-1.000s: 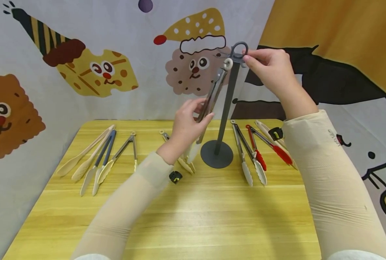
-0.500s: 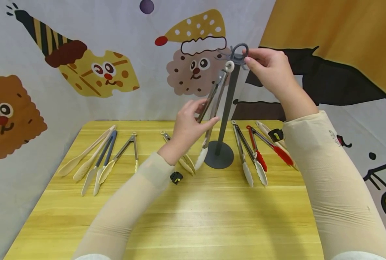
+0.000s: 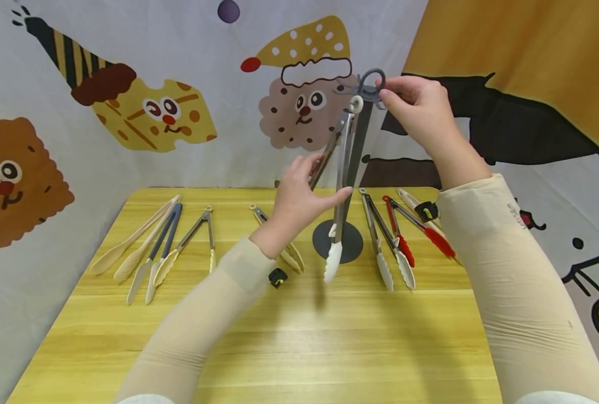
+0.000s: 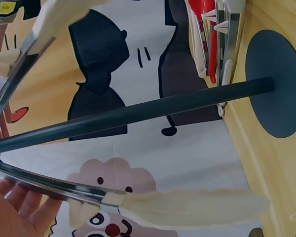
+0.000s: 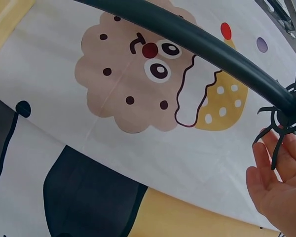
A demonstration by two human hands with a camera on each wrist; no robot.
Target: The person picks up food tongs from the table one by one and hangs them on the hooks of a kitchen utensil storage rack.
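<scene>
My left hand (image 3: 299, 193) holds a pair of steel tongs (image 3: 342, 163) with white tips, thumb across the front arm and fingers against the rear one. The tongs' arms stand spread on either side of the dark pole in the left wrist view, where the fingers (image 4: 27, 207) lie along the lower arm. The hanging loop (image 3: 356, 104) of the tongs is right at the hooks atop a dark grey stand (image 3: 361, 134). My right hand (image 3: 420, 104) pinches the ring (image 3: 372, 78) on the stand's top between thumb and fingers. Hooks (image 5: 274, 153) fan out beside its fingers in the right wrist view.
On the wooden table (image 3: 299, 336) lie several tongs: wooden ones (image 3: 133, 238), blue-handled ones (image 3: 165, 235) and cream-tipped ones (image 3: 185, 238) at left, cream-tipped ones (image 3: 289, 255) behind my left arm, white-tipped ones (image 3: 382, 235) and red ones (image 3: 436, 238) at right. A printed cloth (image 3: 188, 33) hangs behind.
My left thumb has swung right, away from the fingers, and the tongs' arms have spread apart. The front tip has moved right, in front of the stand's base. My right hand stays at the ring.
</scene>
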